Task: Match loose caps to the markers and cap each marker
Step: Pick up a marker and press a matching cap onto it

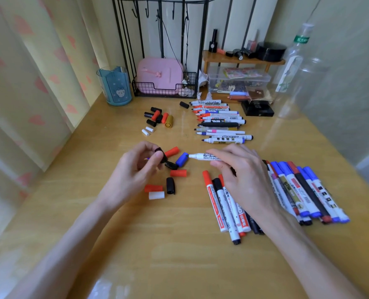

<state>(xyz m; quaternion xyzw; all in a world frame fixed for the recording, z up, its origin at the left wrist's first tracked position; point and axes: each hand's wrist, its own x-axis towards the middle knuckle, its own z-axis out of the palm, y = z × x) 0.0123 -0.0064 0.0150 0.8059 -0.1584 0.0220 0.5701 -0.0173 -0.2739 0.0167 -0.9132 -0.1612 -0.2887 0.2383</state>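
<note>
My right hand (239, 169) grips a white whiteboard marker (200, 156) with its bare tip pointing left, close to a blue cap (181, 160) lying on the table. My left hand (136, 167) pinches a black cap (160, 153) between thumb and fingers. Loose red, black and white caps (168, 184) lie between my hands. A second pile of caps (158, 118) sits further back. Several uncapped markers (220, 124) lie in a row behind. Capped markers (304, 190) lie in a row at the right, partly under my right hand.
At the back of the wooden table (179, 244) stand a blue cup (116, 86), a wire basket with a pink case (159, 76), a small wooden shelf (241, 59), a clear box (237, 82), a black box (257, 108) and a clear plastic bottle (295, 70).
</note>
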